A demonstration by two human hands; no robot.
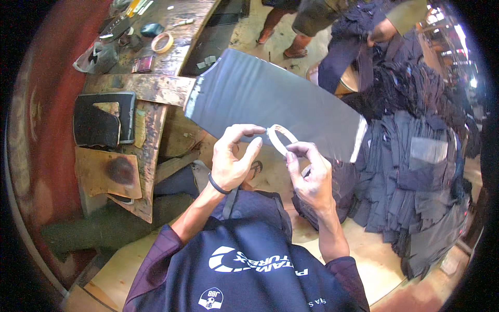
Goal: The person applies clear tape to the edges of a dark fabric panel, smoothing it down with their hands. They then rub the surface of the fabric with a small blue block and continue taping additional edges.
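A heap of dark cloth (384, 177), soft, folded and layered in long strips, spreads to the right of the grey board (275, 93) and comes close to its right end. Left of the board runs the wooden tabletop (161, 89), scuffed and blotched, its plank reaching up to the board's left end; whether the two touch is hidden by the overlap. The board itself is smooth and dull-sheened, with straight long edges and pale, worn short ends; its long axis slopes gently down to the right. Pale floor shows between its near edge and the person's lap, leaving some room under the hands.

At the board's near edge, the right hand (314, 182) pinches a pale ring (274, 140) between thumb and forefinger at its lower right. The left hand (231, 161) has thumb and forefinger parted, forefinger tip at the ring's upper left; contact there is unclear. The thin, narrow-banded ring tilts into an oval, its long axis running from upper left to lower right, steeper than the board's. Beyond the board's left end, a yellowish tape roll (164, 51) lies flat on the tabletop.
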